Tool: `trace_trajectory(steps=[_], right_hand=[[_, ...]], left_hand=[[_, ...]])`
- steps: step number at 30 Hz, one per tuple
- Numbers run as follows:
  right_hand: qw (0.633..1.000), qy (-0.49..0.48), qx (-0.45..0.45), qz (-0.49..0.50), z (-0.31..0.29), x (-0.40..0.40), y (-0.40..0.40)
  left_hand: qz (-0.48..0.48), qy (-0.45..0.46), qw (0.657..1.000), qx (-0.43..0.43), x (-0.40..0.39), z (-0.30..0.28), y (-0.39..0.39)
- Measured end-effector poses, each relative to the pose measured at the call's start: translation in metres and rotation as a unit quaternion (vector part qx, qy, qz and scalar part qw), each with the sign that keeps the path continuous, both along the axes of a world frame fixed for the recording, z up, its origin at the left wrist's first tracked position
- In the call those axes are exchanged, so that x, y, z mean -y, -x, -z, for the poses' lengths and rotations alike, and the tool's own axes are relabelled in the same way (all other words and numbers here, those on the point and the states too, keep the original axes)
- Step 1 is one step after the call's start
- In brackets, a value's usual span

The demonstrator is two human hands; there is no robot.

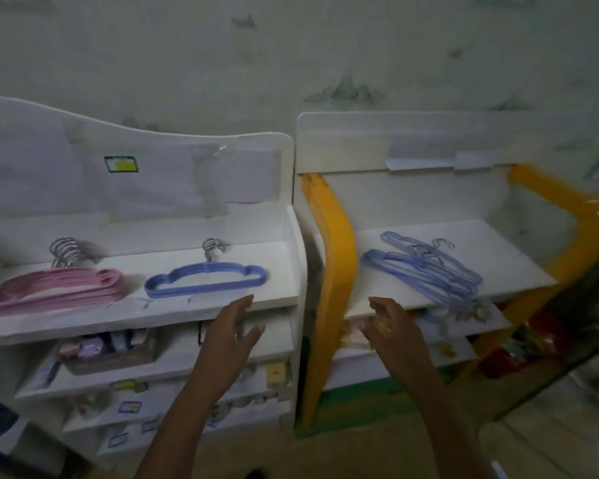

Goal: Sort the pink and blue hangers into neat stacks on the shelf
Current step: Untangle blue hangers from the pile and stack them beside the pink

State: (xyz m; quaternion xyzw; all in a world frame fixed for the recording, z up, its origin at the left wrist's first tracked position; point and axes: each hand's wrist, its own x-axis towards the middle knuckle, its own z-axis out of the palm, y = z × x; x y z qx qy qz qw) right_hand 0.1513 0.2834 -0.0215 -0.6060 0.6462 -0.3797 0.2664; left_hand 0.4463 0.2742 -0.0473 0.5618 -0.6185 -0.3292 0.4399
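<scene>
A stack of pink hangers (52, 288) lies at the left of the white shelf's top board (277, 257), metal hooks pointing back. Beside it to the right sits a small neat stack of blue hangers (206, 276). On the yellow-framed shelf's top board (498, 250) a loose, fanned pile of blue hangers (433, 267) lies crooked, reaching over the front edge. My left hand (230, 335) hovers in front of the white shelf's front edge, fingers spread, holding nothing. My right hand (391, 326) is raised before the yellow shelf's front edge, fingers apart and empty, just left of the loose pile.
The yellow frame post (332, 257) stands between the two shelves. Lower boards hold a brown basket (111, 356) of small items, labelled goods and trinkets. A dark counter edge (567, 340) runs along the right. The wall stands close behind both shelves.
</scene>
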Motion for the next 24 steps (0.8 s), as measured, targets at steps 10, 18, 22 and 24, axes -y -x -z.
trace_trajectory(steps=[10, 18, 22, 24], right_hand=[[0.994, 0.0, -0.012, 0.106, -0.003, -0.063, 0.108], [0.989, -0.025, 0.019, 0.145, 0.007, -0.039, 0.167], [0.988, -0.025, 0.003, 0.152, 0.012, -0.006, 0.194], [0.988, -0.028, -0.013, 0.15, 0.01, 0.014, 0.207]], left_hand=[[0.088, 0.018, 0.996, 0.013, -0.011, -0.02, 0.116], [0.123, -0.002, 0.992, -0.005, 0.038, -0.024, 0.19], [0.138, 0.0, 0.99, -0.019, 0.079, -0.019, 0.221], [0.139, -0.001, 0.99, -0.029, 0.101, -0.018, 0.238]])
